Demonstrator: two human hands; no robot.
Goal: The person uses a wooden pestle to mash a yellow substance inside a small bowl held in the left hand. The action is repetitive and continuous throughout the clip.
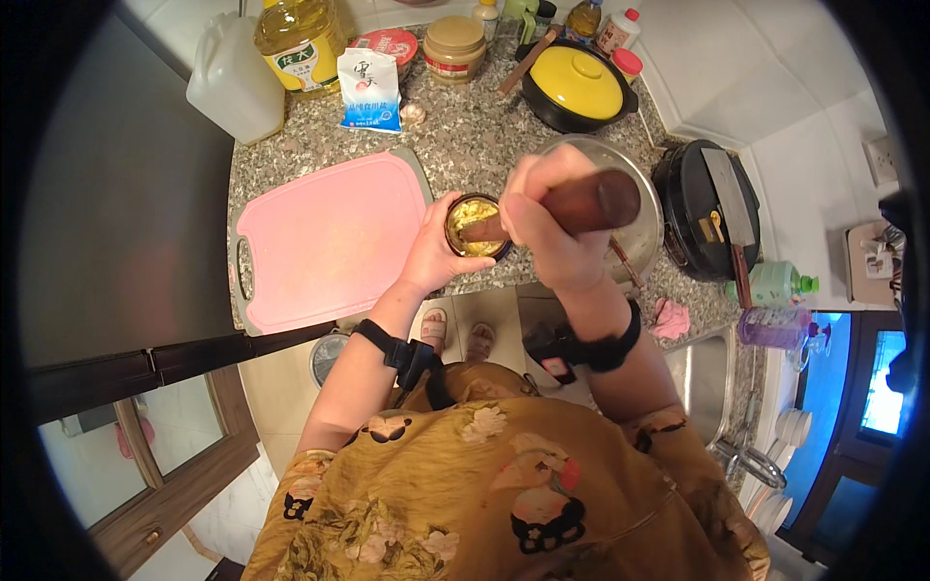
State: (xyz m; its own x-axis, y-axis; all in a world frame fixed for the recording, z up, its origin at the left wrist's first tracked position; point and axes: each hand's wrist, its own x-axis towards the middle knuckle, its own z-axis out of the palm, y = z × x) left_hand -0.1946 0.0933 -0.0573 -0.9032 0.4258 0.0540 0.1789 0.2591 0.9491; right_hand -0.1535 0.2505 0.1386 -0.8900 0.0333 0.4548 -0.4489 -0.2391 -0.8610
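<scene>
My left hand (436,250) is curled around the near-left side of a dark mortar (503,253) on the granite worktop. Inside the mortar lies a pale yellow crushed food (474,211), too broken up to name surely. My right hand (556,218) grips a thick dark wooden pestle (592,201), whose lower end slants down into the yellow mash. Behind my right hand, partly hidden by it, is a large round metal basin (643,189) with wooden chopsticks (626,261) at its near side. A pink cutting board (334,243) lies left of my left hand.
At the back stand a white jug (240,80), an oil bottle (301,51), a salt packet (369,91), a garlic bulb (413,114), a brown-lidded jar (455,49) and a yellow-lidded pot (577,83). To the right, a cleaver (729,196) rests on a black appliance (683,203) near the sink (701,370).
</scene>
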